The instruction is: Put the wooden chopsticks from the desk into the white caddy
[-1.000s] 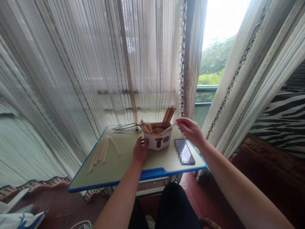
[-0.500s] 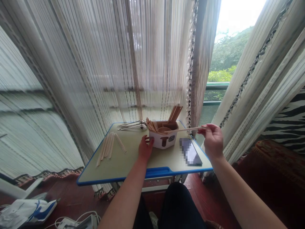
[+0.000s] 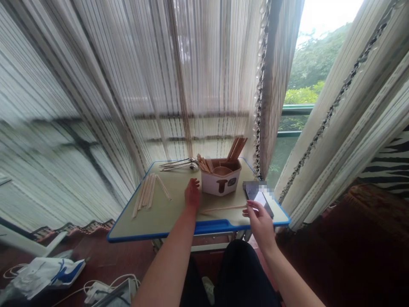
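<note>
Wood stick (image 3: pixel 223 208) — lower, w/ R hand (image 3: pixel 259 226)

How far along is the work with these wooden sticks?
Done: a bundle of sticks already lies on the table. In hand: the right hand holds one stick. Left: more sticks remain in the box, with the empty left hand nearby.

Left forearm (image 3: pixel 169 260) extended forward from bottom of frame; left hand (image 3: pixel 192 195) held palm down, left fingers (image 3: pixel 193 183) loosely spread and slightly curled. Right forearm (image 3: pixel 287 277) angled in from lower right; right hand (image 3: pixel 259 224) held with wrist bent, right fingertips (image 3: pixel 250 209) pinched closed and pointed toward left hand. Hands held apart, neither crossing the other.
</note>
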`<state>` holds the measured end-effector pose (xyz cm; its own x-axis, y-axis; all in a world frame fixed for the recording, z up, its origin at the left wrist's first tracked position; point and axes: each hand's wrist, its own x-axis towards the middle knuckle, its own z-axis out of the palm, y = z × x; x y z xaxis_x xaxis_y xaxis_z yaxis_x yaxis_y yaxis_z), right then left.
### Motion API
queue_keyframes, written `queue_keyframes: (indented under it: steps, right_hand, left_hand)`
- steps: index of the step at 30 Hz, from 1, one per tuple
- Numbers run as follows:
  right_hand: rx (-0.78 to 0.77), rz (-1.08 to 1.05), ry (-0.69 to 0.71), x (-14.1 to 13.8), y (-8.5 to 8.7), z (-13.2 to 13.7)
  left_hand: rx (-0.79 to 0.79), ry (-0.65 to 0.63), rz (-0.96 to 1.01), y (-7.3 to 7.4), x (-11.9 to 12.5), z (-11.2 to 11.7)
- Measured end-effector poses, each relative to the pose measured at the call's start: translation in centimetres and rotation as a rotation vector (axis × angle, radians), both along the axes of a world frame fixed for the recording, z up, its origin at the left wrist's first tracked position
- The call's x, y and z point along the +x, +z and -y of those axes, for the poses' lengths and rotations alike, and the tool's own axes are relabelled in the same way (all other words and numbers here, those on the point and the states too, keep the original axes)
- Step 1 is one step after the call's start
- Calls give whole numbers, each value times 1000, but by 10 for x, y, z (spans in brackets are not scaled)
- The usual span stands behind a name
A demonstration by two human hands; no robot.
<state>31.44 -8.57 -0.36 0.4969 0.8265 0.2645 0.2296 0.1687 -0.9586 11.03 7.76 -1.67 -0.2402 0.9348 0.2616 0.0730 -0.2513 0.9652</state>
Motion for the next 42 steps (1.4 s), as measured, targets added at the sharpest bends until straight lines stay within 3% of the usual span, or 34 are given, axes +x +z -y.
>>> queue_keyframes:
  steps: [3, 9, 13, 16, 21, 25, 29, 32, 37, 42]
  right_hand:
    - [-92, 397, 76, 2, 5, -5]
    - [-345, 1108, -22, -24, 20, 0]
    - [-196, 1285, 278, -54, 24, -8]
    - [-192, 1305, 448, -62, 24, -21]
    - [-184, 1201, 533, -42, 37, -40]
    - [68, 738, 454, -16, 80, -47]
    - [363, 265, 358, -6, 135, -66]
    - [489, 124, 353, -13, 157, -94]
    - [387, 102, 414, -30, 151, -128]
    - [219, 339, 379, -35, 142, -126]
  left_hand:
    - [-91, -50, 42, 5, -3, -3]
    - [-109, -113, 76, 9, -8, -5]
    - [-125, -127, 82, 7, -15, -7]
    - [-151, -152, 164, 9, -23, -7]
    - [-185, -142, 319, 16, -33, -7]
    - [-196, -136, 354, 14, -29, -9]
    - [-134, -125, 104, 6, -19, -9]
    - [-92, -110, -3, 1, -18, -8]
    - [-91, -88, -20, 1, -20, -8]
    - [-85, -81, -63, 2, -18, -6]
